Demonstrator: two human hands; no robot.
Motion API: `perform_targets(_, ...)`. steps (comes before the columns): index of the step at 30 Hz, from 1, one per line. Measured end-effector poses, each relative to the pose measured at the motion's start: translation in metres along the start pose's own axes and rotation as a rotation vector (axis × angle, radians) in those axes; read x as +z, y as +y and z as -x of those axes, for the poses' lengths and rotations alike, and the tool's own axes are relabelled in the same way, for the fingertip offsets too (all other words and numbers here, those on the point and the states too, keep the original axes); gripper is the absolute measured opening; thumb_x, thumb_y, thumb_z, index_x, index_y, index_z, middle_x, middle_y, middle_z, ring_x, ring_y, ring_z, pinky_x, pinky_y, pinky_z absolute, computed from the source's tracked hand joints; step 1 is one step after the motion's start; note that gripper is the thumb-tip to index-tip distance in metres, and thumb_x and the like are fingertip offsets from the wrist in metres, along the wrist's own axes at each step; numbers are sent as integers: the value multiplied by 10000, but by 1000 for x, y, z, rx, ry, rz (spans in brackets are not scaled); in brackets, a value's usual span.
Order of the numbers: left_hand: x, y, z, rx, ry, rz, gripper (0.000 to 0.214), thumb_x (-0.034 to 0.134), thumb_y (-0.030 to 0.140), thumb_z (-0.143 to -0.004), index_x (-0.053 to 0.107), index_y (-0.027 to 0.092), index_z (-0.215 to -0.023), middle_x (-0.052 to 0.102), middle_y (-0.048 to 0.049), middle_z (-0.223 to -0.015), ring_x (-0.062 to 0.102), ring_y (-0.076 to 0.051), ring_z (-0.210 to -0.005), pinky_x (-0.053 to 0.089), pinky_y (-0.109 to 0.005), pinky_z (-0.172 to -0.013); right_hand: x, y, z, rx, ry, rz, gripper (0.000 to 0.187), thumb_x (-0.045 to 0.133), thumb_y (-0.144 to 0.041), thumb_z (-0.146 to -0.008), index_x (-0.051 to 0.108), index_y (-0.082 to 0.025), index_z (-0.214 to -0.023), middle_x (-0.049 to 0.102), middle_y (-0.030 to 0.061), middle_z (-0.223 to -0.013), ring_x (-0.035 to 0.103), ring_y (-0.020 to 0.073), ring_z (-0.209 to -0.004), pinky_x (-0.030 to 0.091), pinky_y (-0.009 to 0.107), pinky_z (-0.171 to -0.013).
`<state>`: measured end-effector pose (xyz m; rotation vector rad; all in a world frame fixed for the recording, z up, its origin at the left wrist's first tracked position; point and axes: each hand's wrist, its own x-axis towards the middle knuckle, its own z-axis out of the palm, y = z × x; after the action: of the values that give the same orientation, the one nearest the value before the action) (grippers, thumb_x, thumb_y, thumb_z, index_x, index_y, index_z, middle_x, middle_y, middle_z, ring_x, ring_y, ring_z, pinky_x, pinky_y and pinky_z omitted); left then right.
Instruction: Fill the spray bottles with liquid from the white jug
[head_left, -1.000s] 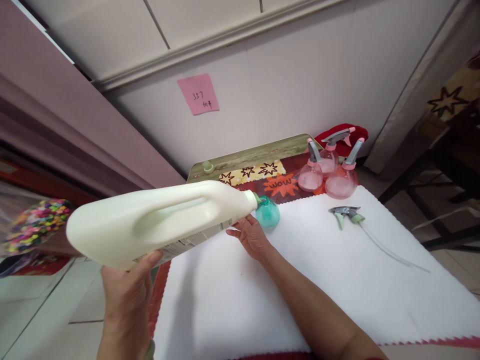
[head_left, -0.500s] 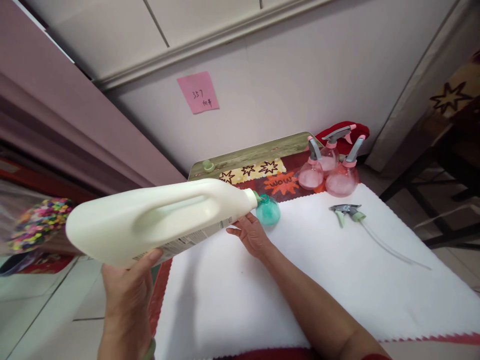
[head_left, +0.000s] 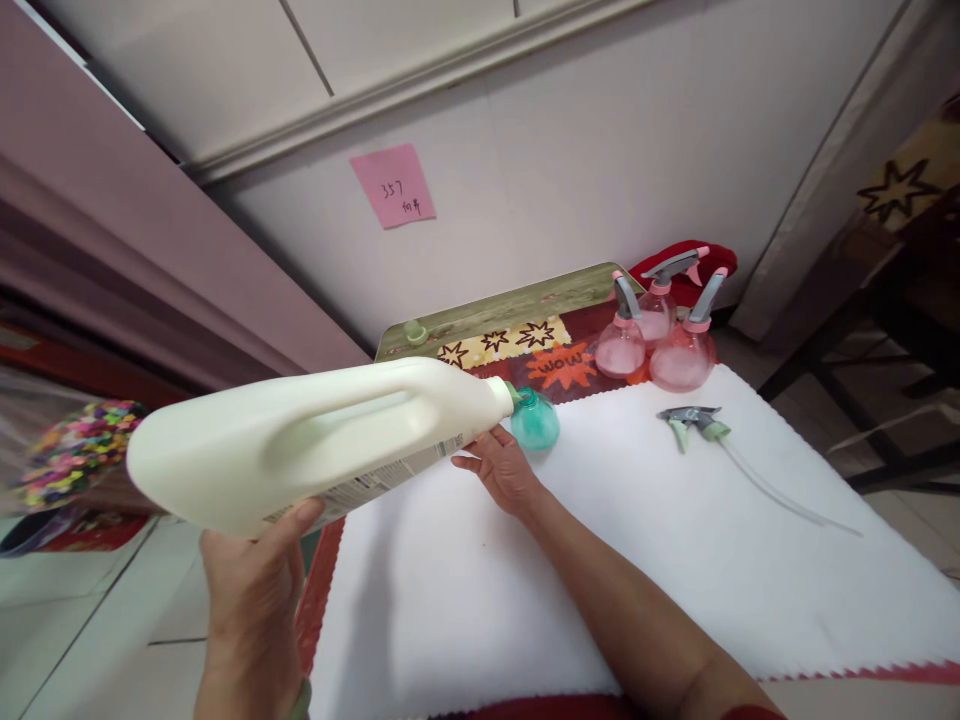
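Observation:
A large cream detergent bottle (head_left: pixel 225 435) with a moulded handle lies tilted nearly on its side, its neck lower and to the right. My left hand (head_left: pixel 259 570) grips it under the base end, thumb along the printed label. Beneath the neck, my right hand (head_left: pixel 504 470) supports the bottle, some of its fingers hidden behind it. The green spout of the big bottle meets the open mouth of a small round green bottle (head_left: pixel 535 428) standing on the white mat. Whether liquid is flowing cannot be made out.
Three pink spray bottles (head_left: pixel 682 358) with grey triggers stand at the back right. A loose spray head (head_left: pixel 697 420) with its long tube lies on the white mat (head_left: pixel 637 540). A small green cap (head_left: pixel 415 332) sits near the table's back edge, by the wall.
The base end of the detergent bottle has shifted very slightly left; the view has moved a little too. Both hands keep the same hold.

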<state>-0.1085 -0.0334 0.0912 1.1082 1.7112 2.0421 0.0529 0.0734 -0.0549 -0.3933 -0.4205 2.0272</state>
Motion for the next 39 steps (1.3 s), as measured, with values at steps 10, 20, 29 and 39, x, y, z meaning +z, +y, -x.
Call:
perform_targets(10,5,5,1,16,-15,-3,602,916,181,-466,748,230,-1042,766,-33,-1088,693,-264,-1100,532,-371,-1052,-1,0,0,2,1,0,446,947,-471,-613,725,-262,-938,760,-4,-925,693,187,-876,625,341,-735)
perform_targets(20,9,11,1,18,-14,-12,563,905,176,-451,741,222,-986,758,-21,-1046,694,-268,-1074,526,-397,-1059,0,-1,1,-4,-11,-5,422,934,-460,-640,726,-258,-946,761,-1,-944,690,183,-870,621,345,-748)
perform_targets(29,6,7,2,13,-10,-35,551,893,172,-481,734,216,-1007,750,-29,-1086,691,-263,-1094,519,-382,-1073,-1,-1,1,-2,-20,4,427,931,-470,-649,725,-265,-962,762,5,-970,686,191,-895,617,364,-775)
perform_targets(39,8,10,2,9,1,-1,592,920,166,-452,748,229,-1015,761,-20,-1080,681,-283,-1123,468,-441,-1137,-1,-1,1,-5,-20,-13,425,938,-457,-641,733,-257,-955,760,-2,-954,688,188,-889,623,358,-763)
